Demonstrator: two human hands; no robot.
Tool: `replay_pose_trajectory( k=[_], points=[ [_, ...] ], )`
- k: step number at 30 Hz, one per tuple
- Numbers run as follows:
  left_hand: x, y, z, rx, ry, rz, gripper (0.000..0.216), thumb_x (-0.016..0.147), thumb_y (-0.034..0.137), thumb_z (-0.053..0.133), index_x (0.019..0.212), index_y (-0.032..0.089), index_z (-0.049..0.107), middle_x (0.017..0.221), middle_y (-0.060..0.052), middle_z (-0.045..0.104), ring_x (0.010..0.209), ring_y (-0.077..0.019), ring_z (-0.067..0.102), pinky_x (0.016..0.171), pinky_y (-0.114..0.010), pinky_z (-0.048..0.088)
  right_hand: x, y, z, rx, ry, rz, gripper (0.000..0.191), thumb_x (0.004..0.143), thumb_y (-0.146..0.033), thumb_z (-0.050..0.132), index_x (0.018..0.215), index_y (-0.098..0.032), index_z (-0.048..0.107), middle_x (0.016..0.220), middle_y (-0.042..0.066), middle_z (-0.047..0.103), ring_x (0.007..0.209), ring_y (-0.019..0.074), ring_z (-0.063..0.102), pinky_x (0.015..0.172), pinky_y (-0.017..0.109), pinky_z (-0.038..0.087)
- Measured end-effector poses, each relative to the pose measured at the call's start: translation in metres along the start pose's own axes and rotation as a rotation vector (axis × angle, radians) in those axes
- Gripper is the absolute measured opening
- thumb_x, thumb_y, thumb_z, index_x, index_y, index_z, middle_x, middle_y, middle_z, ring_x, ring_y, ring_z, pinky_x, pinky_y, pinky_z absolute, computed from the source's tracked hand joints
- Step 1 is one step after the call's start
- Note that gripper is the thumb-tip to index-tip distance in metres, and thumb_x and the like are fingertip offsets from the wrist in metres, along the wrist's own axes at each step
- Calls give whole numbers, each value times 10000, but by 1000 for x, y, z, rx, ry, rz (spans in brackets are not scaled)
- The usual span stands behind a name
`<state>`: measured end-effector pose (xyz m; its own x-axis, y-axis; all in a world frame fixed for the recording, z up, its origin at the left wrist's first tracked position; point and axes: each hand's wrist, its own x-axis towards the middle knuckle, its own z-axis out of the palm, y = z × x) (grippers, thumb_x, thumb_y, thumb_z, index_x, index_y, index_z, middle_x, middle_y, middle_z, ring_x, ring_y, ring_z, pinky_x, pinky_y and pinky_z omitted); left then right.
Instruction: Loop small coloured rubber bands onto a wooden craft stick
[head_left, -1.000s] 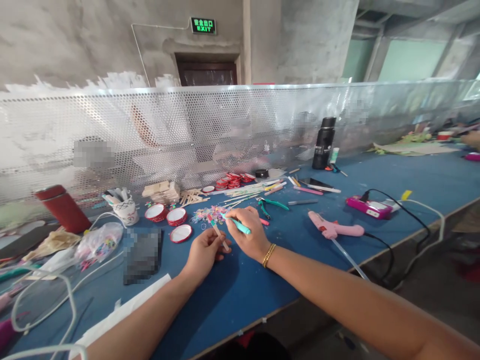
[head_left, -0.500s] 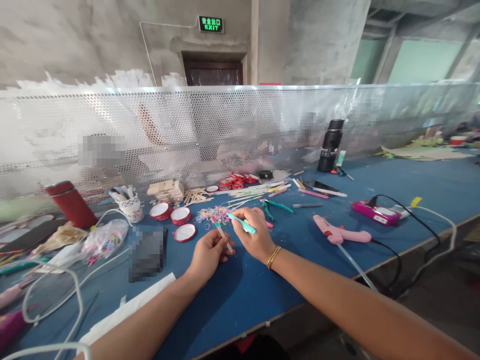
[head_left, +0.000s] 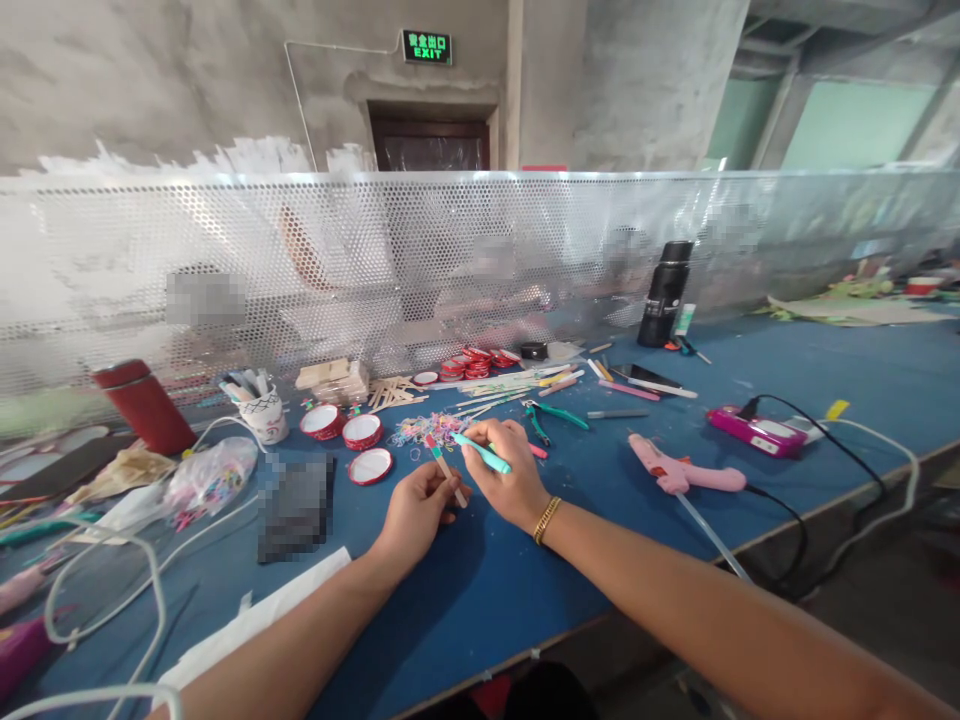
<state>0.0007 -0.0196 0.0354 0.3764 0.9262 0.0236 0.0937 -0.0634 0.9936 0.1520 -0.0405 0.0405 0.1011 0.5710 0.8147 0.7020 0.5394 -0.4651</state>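
Note:
My left hand (head_left: 420, 508) is closed on a flat wooden stick (head_left: 442, 460), whose upper end is coloured red and green. The stick leans, with its coloured end up and to the left. In my right hand (head_left: 510, 470) is a turquoise marker pen (head_left: 486, 454), its tip pointing up-left beside the stick's coloured end; I cannot tell whether they touch. Behind both hands lies a heap of small colourful loops (head_left: 424, 430). Left of them sit round red-rimmed pieces with white faces (head_left: 370, 466). Green-handled pliers (head_left: 559, 413) rest beyond my right hand.
A pink glue gun (head_left: 682, 465) with a cord lies at the right, near a magenta box (head_left: 757, 428). At the back stand a black bottle (head_left: 664, 297) and a red bottle (head_left: 142, 408). A perforated metal screen (head_left: 420, 240) runs along the table's far side.
The marker's tip has shifted slightly left and down towards the stick's coloured end. Both hands keep their hold, and the whole view has moved a little.

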Motion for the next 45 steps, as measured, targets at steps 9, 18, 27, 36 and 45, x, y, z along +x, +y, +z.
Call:
replay_pose_trajectory(
  k=[9, 18, 27, 36, 45],
  points=[
    [0, 1, 0, 31, 11, 14, 376, 676, 499, 696, 822, 161, 620, 749, -34, 672, 658, -132, 611, 487, -179, 444, -1, 2, 1, 11, -16, 3, 39, 900, -243, 522, 910, -220, 553, 829, -4, 684, 783, 167, 616, 864, 362, 352],
    [3, -1, -1, 50, 53, 16, 360, 659, 478, 702, 795, 152, 634, 657, -11, 611, 579, -112, 543, 447, -176, 432, -2, -1, 0, 27, 14, -8, 29, 868, -219, 544, 896, -221, 552, 817, 1, 667, 768, 173, 597, 859, 375, 369],
    [4, -2, -4, 83, 59, 62, 322, 707, 459, 654, 811, 157, 613, 643, -5, 589, 583, -122, 539, 424, -181, 418, -6, -4, -2, 80, 46, -117, 76, 835, -192, 544, 781, -223, 501, 725, -12, 601, 705, 164, 552, 846, 387, 386],
    [4, -3, -3, 96, 32, 85, 280, 736, 437, 625, 806, 168, 593, 651, 3, 584, 559, -111, 532, 401, -174, 397, -6, -4, -1, 90, 2, -111, 35, 842, -198, 537, 818, -222, 527, 722, -18, 604, 688, 157, 560, 864, 395, 381],
    [5, -4, -3, 84, 9, 89, 292, 745, 450, 627, 797, 167, 577, 641, 8, 580, 527, -98, 518, 400, -171, 400, -7, -4, -2, 70, -13, -113, 40, 869, -194, 526, 874, -223, 552, 761, -14, 631, 719, 155, 581, 894, 395, 372]
  ],
)
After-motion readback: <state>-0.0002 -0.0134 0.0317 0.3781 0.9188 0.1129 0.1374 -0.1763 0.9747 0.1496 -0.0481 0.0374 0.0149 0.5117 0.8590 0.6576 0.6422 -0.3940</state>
